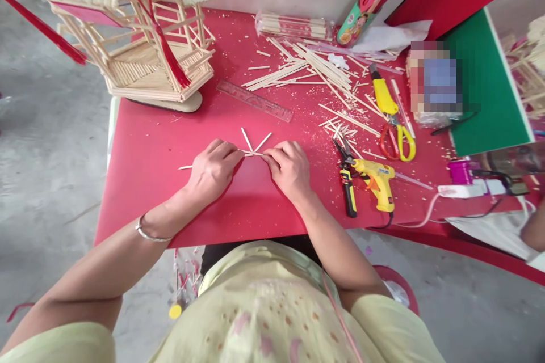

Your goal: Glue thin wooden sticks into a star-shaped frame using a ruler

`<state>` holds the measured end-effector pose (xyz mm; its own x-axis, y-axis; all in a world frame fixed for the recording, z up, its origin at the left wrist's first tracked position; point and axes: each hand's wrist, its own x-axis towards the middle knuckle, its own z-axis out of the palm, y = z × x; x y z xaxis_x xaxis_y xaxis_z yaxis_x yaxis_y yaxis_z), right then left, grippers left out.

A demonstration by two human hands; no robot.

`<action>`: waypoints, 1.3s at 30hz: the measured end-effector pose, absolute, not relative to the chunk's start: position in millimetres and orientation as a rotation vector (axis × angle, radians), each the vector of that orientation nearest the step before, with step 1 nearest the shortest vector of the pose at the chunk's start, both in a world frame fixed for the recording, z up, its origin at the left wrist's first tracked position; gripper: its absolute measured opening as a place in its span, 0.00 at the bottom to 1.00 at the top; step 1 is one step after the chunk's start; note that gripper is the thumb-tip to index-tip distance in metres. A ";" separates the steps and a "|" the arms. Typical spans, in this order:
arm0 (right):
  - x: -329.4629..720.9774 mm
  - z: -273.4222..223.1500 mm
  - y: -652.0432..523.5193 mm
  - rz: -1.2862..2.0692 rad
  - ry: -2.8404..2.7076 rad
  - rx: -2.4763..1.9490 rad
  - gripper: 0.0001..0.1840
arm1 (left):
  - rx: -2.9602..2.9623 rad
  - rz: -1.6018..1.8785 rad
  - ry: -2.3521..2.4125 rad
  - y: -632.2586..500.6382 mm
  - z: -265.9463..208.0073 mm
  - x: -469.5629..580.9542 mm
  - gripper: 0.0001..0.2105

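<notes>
Both hands pinch a small frame of thin wooden sticks (258,143) low over the red table. Two of its sticks splay upward in a V, and others run level between my fingers. My left hand (215,169) is closed at the left end, my right hand (289,167) at the right end. From beneath the left hand another thin stick (184,167) pokes out to the left. How the sticks join is too small to make out. A clear ruler (254,101) lies beyond the hands.
A stick-built pavilion model (162,68) with red tassels stands at the back left. Loose sticks (298,71) and crumbs litter the back. On the right lie a glue gun (377,178), pliers (347,181), scissors (398,139) and a yellow-handled cutter (383,91). A power strip (462,190) sits farther right.
</notes>
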<state>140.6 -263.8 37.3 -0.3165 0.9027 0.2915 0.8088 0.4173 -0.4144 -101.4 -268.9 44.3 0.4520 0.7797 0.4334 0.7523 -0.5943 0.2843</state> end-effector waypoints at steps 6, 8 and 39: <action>140.7 39.3 -264.0 0.251 -2.198 -1.453 0.16 | 2.642 0.809 1.428 -269.4 45.7 -99.7 0.16; 140.8 38.7 -264.4 0.259 -2.196 -1.455 0.15 | 2.633 0.789 1.452 -270.0 46.5 -98.7 0.15; 141.0 32.7 -262.8 0.219 -2.139 -1.325 0.12 | 2.533 0.640 1.691 -272.8 49.6 -94.0 0.16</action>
<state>141.0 -262.8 32.7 -0.3165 0.8570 0.4067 0.7569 0.4865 -0.4363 -94.0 -272.8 49.6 0.3250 0.8903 0.3189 0.8782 -0.4093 0.2475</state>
